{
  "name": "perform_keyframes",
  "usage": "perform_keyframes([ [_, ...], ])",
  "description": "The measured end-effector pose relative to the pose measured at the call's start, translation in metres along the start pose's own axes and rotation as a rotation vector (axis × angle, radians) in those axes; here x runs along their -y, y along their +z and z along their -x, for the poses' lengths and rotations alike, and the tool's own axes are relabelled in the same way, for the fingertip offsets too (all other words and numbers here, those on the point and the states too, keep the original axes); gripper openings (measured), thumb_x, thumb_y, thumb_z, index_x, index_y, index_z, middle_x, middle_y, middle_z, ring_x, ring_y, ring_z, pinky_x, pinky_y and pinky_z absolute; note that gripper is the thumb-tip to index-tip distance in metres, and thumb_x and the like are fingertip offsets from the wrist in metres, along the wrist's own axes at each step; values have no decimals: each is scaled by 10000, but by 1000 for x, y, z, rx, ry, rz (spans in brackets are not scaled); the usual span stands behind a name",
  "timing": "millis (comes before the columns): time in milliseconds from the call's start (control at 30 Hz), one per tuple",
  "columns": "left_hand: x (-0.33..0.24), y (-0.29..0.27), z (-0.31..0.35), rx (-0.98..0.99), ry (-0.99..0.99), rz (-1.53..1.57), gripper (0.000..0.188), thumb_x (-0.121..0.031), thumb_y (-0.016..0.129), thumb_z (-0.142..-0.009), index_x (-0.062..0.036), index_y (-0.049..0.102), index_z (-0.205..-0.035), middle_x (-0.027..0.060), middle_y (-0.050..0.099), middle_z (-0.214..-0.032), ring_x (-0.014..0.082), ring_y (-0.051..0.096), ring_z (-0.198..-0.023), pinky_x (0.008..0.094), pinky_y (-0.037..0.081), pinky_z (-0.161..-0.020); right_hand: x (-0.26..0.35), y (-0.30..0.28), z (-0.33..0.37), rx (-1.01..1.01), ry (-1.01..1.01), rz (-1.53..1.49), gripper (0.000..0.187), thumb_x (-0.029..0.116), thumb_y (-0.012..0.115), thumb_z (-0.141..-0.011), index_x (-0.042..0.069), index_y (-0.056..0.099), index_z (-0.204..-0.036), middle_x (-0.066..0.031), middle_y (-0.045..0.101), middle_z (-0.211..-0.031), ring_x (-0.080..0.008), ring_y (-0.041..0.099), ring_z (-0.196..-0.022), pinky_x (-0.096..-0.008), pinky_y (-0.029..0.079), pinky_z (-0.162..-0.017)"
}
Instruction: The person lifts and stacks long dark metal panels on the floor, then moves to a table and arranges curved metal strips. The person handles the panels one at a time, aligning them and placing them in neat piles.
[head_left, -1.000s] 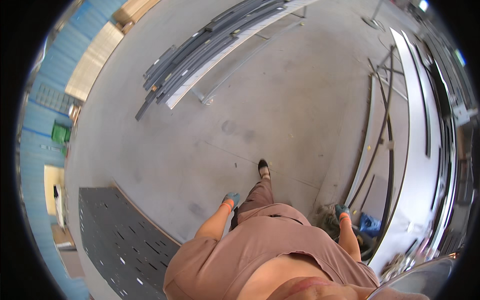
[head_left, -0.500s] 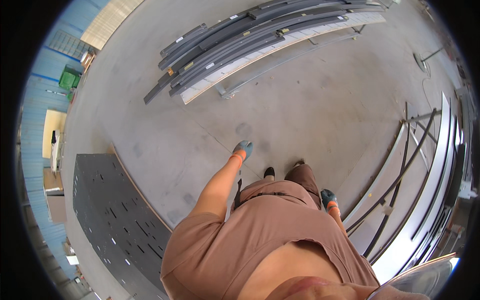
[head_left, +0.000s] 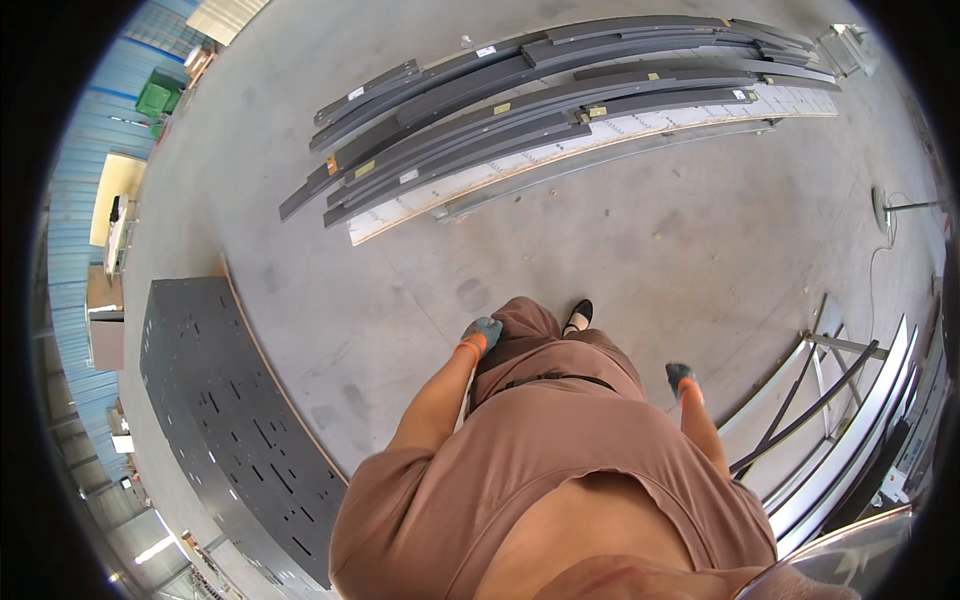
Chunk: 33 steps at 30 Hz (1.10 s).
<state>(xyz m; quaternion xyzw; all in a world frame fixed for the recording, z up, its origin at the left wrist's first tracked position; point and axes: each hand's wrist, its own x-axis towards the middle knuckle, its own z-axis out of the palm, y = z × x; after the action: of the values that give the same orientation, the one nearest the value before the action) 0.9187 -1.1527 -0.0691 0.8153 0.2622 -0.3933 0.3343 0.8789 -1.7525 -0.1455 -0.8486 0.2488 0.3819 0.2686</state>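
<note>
My left hand (head_left: pixel 483 333), in a grey-blue glove with an orange cuff, hangs beside my brown trouser leg (head_left: pixel 528 322). Its fingers are loosely bent, and nothing shows in them. Out to my right is my right hand (head_left: pixel 681 373), gloved the same way, with its fingers loosely apart and no object in it. One black shoe (head_left: pixel 581 314) shows ahead of my legs. Farther ahead, long dark grey bars (head_left: pixel 460 118) lie side by side on a pale board (head_left: pixel 440 205), well beyond both hands.
At the left stands a dark panel (head_left: pixel 215 400) with many slots. Long white and black strips (head_left: pixel 850 440) rest on a metal frame (head_left: pixel 845 346) at the right. A round-based stand (head_left: pixel 880 208) with a cable is on the concrete floor (head_left: pixel 620 240). A green bin (head_left: pixel 158 95) stands by the blue wall.
My left hand has swung back against my trouser leg, while my right hand has swung forward and outward. My legs have changed places in a step, and the surroundings have shifted in view.
</note>
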Motion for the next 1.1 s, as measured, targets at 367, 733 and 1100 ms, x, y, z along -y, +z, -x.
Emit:
perform_keyframes([
  [367,-14,-69,-159,-180,249,-62,363,-339,654,-969,-38,725,-1158,120,751,-1011,207,645,-854,366,533,-830,354,-116,-47,-65,-257,-322,420,335,683,-938,32,716,-1227,-144,758,-1128,-187,693,-956,-365,555,-883],
  [733,-195,-243,-251,-329,466,401,342,-305,670,-973,-19,712,-1157,152,761,-1120,266,729,-1040,359,550,-942,412,-131,-62,61,-81,-48,467,418,574,-932,96,723,-1235,-161,699,-1296,-349,629,-1260,-419,473,-1068],
  [1100,-360,-275,-268,-176,447,271,549,-267,667,-1001,72,535,-1412,227,598,-1433,270,597,-1314,358,460,-1108,456,-191,-193,-58,-80,-357,463,373,675,-954,45,690,-1280,-80,761,-1119,-161,703,-893,-343,573,-813],
])
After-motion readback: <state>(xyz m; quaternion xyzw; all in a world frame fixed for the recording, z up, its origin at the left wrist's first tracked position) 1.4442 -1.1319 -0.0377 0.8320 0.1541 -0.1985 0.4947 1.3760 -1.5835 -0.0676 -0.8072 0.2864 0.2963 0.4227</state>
